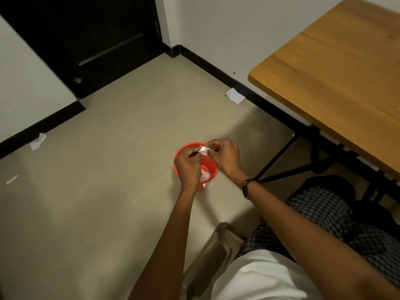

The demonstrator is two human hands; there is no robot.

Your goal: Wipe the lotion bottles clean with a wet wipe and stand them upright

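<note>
Both my hands are stretched out over a small red bin [185,149] on the floor. Between them they pinch a crumpled white wet wipe [203,150]. My left hand [187,167] grips its left end and my right hand [225,156] grips its right end, directly above the bin's opening. More crumpled white wipes [205,175] lie inside the bin. No lotion bottle is in view.
A wooden table [337,83] with black legs stands at the right, near my checkered-trousered legs [320,215]. White paper scraps [235,95] [38,141] lie by the black skirting. A dark door [91,40] is at the back left. A chair edge [216,245] shows below.
</note>
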